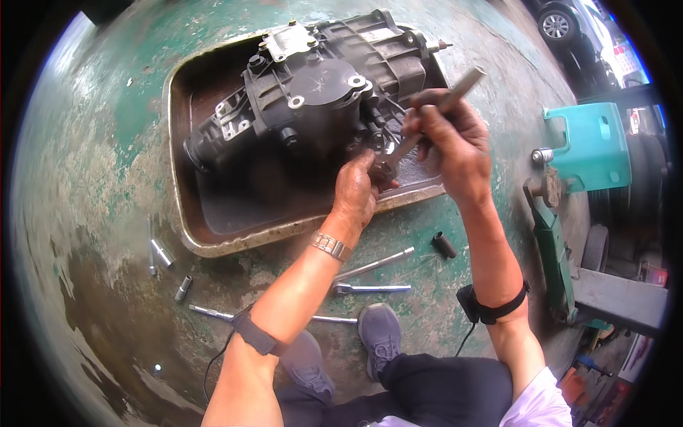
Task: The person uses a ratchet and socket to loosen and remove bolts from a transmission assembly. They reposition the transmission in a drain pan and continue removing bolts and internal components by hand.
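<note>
A dark, oily gearbox (313, 92) lies in a shallow metal tray (281, 242) on the floor. My right hand (459, 139) is closed round a grey metal bar (464, 87), which slants down and left to the gearbox's near side. A dark, lumpy part (384, 169) shows at the bar's lower end; whether the two are joined I cannot tell. My left hand (353, 191) is at the tray's near rim, with its thumb and fingers closed by that dark part. What sits within those fingers is mostly hidden.
Between the tray and my shoes are a ratchet wrench (373, 289), an extension bar (377, 263), a long bar (213, 312), a black socket (445, 245) and silver sockets (162, 252). A green jack (551, 242) and a turquoise plastic stool (597, 146) stand at the right. A car (569, 32) is beyond.
</note>
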The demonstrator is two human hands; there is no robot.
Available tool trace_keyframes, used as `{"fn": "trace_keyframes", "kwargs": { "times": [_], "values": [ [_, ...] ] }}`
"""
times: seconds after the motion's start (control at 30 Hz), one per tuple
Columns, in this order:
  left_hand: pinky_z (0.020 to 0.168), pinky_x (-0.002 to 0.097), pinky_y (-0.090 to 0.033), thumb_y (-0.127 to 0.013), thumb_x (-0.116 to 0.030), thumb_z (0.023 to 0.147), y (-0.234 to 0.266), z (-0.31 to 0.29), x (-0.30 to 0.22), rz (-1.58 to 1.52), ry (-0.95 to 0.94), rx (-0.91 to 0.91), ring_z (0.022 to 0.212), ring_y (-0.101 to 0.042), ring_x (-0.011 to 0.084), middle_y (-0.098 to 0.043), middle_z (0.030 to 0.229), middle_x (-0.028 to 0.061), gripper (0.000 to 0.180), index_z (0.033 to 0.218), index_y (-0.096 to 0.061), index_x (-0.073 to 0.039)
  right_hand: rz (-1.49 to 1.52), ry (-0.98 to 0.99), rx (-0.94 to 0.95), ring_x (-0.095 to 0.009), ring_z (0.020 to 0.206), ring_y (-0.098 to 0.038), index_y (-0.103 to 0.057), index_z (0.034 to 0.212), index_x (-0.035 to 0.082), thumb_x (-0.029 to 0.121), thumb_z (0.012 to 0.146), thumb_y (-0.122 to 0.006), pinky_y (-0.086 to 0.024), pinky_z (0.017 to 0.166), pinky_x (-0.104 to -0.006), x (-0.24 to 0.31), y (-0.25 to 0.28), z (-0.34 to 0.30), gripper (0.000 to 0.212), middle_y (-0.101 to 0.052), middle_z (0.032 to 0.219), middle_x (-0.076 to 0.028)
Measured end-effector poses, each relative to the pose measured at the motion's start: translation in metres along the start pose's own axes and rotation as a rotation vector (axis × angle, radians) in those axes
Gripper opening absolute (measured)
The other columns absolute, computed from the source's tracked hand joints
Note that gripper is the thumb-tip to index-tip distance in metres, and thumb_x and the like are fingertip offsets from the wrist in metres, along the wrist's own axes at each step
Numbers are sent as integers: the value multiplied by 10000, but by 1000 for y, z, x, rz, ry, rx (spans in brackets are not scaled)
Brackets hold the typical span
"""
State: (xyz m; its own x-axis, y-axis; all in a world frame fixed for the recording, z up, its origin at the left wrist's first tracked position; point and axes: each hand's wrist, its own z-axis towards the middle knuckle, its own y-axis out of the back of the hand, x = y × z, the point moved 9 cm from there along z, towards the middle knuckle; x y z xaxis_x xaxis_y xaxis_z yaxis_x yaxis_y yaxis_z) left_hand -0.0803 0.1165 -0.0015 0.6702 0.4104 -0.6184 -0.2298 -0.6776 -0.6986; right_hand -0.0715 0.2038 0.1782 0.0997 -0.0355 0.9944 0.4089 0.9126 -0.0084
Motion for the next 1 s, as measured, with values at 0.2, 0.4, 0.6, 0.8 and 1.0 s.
{"fn": "trace_keyframes", "kwargs": {
  "times": [0.2, 0.4, 0.6, 0.8, 1.0],
  "values": [
    [584, 379, -509, -469, -165, 932, -13, -2, 4, -115, 226, 42, 737, -629, 243, -630, 841, 135, 218, 962, -582, 19, 206, -23, -64, -224, 869, -586, -526, 1159, -55, 184, 993, -451, -454, 574, -265, 0, 58, -11, 301, -562, 834, -80],
    [714, 390, -519, -519, -103, 903, -24, -3, -8, -111, 83, 5, 846, -631, 231, -640, 937, 118, 174, 1006, -583, 21, 237, -86, -295, -231, 898, -585, -436, 1248, -66, 204, 1006, -432, -457, 600, -277, -26, 125, -11, 363, -575, 882, -94],
    [809, 353, -515, -607, -23, 846, -36, -7, -16, 100, -51, 57, 914, -621, 196, -633, 1018, 101, 255, 1095, -563, 14, 374, -166, -390, -189, 768, -613, -514, 1191, -56, 177, 989, -486, -517, 558, -286, -76, 164, -6, 310, -623, 936, -102],
    [873, 284, -477, -660, 103, 749, -41, -10, -24, 264, -221, 145, 985, -587, 153, -596, 1107, 78, 461, 1168, -491, 12, 383, -209, -383, -223, 862, -605, -473, 1202, -58, 189, 997, -471, -496, 563, -263, -96, 170, 0, 321, -576, 936, -100],
    [855, 279, -475, -655, 122, 741, -36, -10, -34, 628, -331, 51, 978, -591, 141, -631, 1064, 88, 418, 1121, -507, 29, 470, -257, -413, -212, 851, -623, -504, 1149, -33, 198, 996, -473, -504, 553, -258, -120, 177, 0, 279, -591, 917, -75]
  ]
}}
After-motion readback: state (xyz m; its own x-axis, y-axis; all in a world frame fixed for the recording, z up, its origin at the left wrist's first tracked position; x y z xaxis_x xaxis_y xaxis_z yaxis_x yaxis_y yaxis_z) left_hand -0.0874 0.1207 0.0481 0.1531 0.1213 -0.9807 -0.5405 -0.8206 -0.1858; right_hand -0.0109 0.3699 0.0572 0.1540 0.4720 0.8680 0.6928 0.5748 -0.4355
